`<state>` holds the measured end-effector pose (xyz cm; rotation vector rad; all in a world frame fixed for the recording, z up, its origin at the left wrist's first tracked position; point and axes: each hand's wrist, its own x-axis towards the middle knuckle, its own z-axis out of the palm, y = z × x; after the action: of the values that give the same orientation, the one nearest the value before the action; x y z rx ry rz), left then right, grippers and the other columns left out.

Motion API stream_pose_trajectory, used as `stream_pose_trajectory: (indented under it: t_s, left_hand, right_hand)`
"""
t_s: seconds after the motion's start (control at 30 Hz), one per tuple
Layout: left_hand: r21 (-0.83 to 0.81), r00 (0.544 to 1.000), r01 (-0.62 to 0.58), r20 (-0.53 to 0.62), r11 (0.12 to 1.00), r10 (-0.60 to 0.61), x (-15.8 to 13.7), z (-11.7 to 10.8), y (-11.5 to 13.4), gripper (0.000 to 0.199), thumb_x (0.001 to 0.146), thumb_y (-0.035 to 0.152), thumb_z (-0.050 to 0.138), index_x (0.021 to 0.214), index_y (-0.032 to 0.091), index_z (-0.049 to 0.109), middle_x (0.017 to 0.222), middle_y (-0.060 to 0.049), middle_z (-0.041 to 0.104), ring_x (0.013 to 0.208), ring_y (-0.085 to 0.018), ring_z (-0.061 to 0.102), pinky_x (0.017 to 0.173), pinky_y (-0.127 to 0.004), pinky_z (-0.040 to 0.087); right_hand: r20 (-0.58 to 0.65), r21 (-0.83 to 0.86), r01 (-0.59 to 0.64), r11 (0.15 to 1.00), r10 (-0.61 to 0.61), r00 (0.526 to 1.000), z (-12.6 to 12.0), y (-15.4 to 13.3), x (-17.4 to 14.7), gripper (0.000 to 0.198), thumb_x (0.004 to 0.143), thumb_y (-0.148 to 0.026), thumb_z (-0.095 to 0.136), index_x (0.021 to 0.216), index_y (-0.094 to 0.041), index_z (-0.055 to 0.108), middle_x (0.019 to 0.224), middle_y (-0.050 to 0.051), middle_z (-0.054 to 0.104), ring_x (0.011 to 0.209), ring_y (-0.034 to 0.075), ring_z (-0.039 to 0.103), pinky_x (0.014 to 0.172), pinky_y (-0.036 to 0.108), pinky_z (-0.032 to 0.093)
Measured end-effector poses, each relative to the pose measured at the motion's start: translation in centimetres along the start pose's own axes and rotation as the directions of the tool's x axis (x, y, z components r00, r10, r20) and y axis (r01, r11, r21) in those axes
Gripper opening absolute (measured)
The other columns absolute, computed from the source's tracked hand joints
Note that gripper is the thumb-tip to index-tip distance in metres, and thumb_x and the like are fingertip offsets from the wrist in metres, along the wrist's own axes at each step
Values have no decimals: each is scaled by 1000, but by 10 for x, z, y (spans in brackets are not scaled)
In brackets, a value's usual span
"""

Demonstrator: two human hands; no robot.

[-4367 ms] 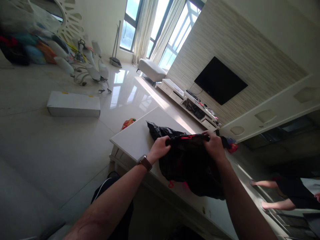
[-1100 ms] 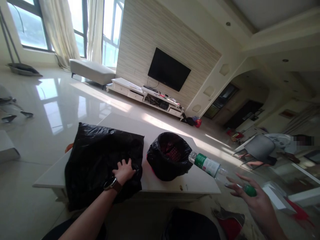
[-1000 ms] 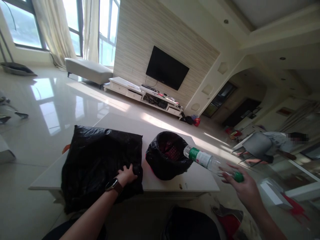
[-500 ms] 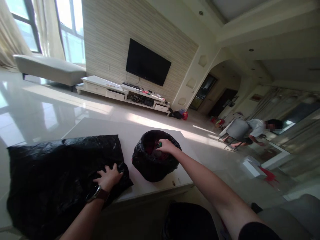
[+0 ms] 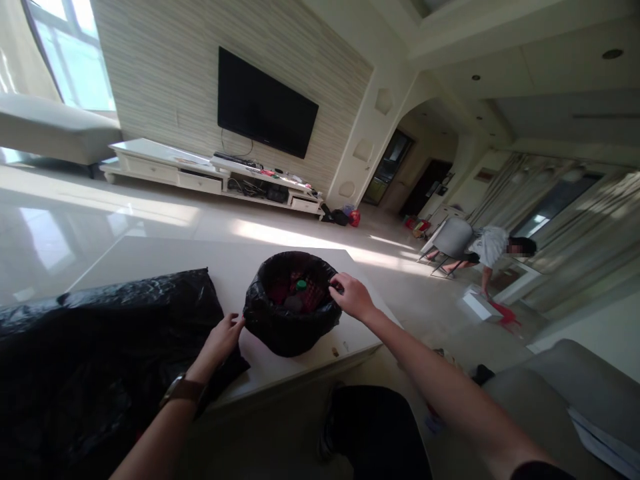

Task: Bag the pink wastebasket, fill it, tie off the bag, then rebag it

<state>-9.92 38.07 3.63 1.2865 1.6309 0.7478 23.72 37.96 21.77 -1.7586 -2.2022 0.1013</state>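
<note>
Head camera view: a small bin [image 5: 290, 330] lined with a black bag sits on the white tabletop [image 5: 165, 257], close to its near right corner. The right hand [image 5: 353, 297] is on the bin's right rim, fingers curled and pinching the bag's edge there. The left hand [image 5: 223, 337] is just beside the bin's left side, fingers loosely open, resting on the corner of a big black bag [image 5: 100, 360] with fingertips about touching the bin's liner. That big bag is spread flat over the left part of the tabletop and hangs over the near edge. Inside the bin there's a bottle with a green cap [image 5: 301, 285] poking up, plus some red stuff under it that I can't make out. There's a watch [image 5: 181, 390] on the left wrist. Way off to the right, another person [image 5: 487, 247] is bent over toward the floor.
</note>
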Motion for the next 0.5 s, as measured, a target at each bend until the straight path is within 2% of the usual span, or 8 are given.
stream_pose_trajectory:
  t_s: [0.07,0.13,0.2,0.3,0.37,0.4,0.5]
  left_hand:
    - [-149,995,66,78,987,-55,-1,6,2,50,97,45,44,128,10,62,126,-23,70,111,-35,72,96,-45,58]
    - [-273,985,139,138,952,-104,-5,11,3,44,99,46,44,122,13,62,122,-20,72,98,-30,76,82,-39,61]
    - [-376,976,193,170,906,-138,-12,15,4,42,99,49,47,121,15,60,120,-19,72,92,-26,76,77,-35,61]
    - [-509,969,237,186,828,-163,-20,19,9,35,98,45,56,118,15,60,115,-16,71,89,-23,75,77,-33,61]
    - [-584,969,245,177,774,-173,-23,21,13,29,96,38,60,113,16,61,111,-15,71,86,-22,74,76,-32,61]
    - [-617,970,243,169,749,-175,-24,21,14,25,95,35,62,111,16,62,109,-13,71,85,-21,73,76,-31,60]
    - [-693,969,242,139,680,-204,-23,22,18,19,93,31,64,106,18,63,103,-9,70,78,-18,70,72,-30,59]
  right_hand:
    - [-21,32,-86,996,87,996,-5,33,-35,20,97,-35,52,104,-23,66,112,6,70,103,22,64,90,33,48]
    - [9,64,-187,980,187,982,1,63,-76,21,95,-34,50,101,-20,65,110,9,70,99,22,65,93,36,50]
    - [85,84,-282,956,275,958,15,85,-123,24,93,-35,49,100,-19,66,110,12,71,102,25,68,96,39,52]
    - [239,94,-371,924,341,909,39,98,-195,31,90,-43,52,103,-23,72,114,13,76,108,29,71,99,43,54]
    - [325,58,-404,913,365,872,55,102,-237,30,84,-49,60,96,-26,77,108,13,78,107,36,72,97,50,54]
    - [347,33,-415,909,379,858,62,104,-253,28,80,-50,65,90,-26,78,102,15,79,107,41,71,98,55,52]
    - [359,-15,-439,898,415,836,84,115,-279,29,86,-49,59,95,-31,80,108,13,79,110,40,71,104,58,48]
